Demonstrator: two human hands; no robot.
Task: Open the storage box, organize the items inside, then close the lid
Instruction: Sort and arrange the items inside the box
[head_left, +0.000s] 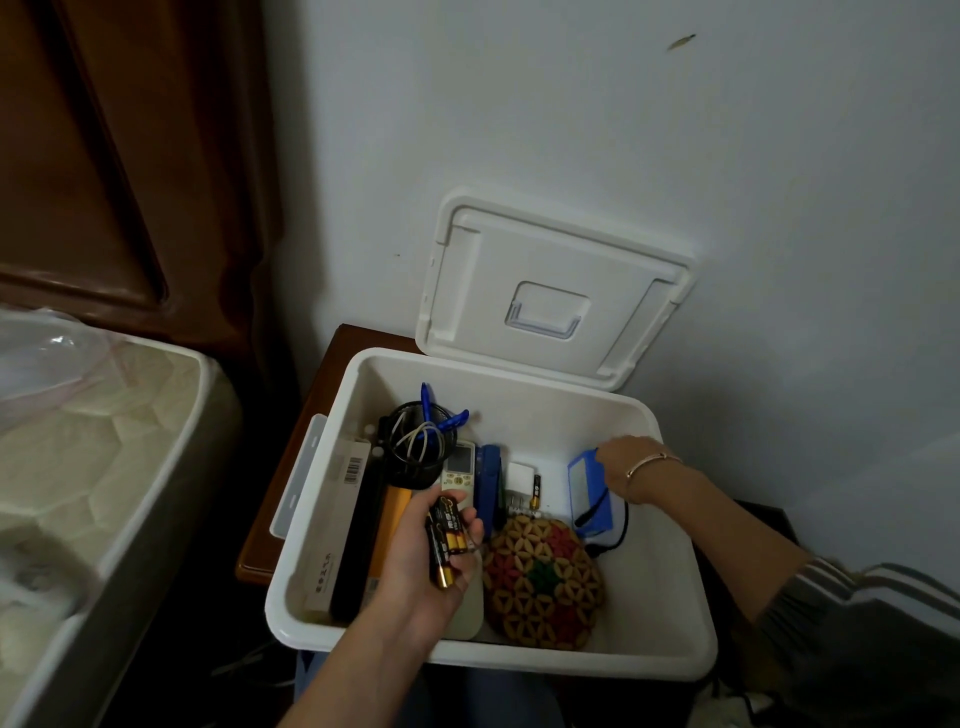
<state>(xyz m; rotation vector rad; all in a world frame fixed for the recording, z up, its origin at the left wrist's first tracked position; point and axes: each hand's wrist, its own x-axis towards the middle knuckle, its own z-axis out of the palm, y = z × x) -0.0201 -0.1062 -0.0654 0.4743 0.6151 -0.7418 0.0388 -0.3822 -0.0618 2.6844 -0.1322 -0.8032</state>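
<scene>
Storage box (545, 415) stands open on a small wooden table (332, 364) in the corner beside a bed (104, 441); its lid (550, 291) is propped against the wall behind it, out of the way of both arms. The left hand (431, 566) hovers over the near part of the box, fingers curled round a bundle of black-and-gold batteries (445, 535), probably gathered so the loose ones can go in together. The right hand (621, 462) reaches in at the far right and meets the top edge of a blue pack (584, 488) with a black cable; whether it grips or only touches I cannot tell. The hands are well apart. Along the left wall the long flat boxes lie side by side; a black mesh pen holder (415, 441), a remote (460, 465) and a woven round piece (543, 582) fill the middle. Sorting seems midway: the lid is not yet shut.
</scene>
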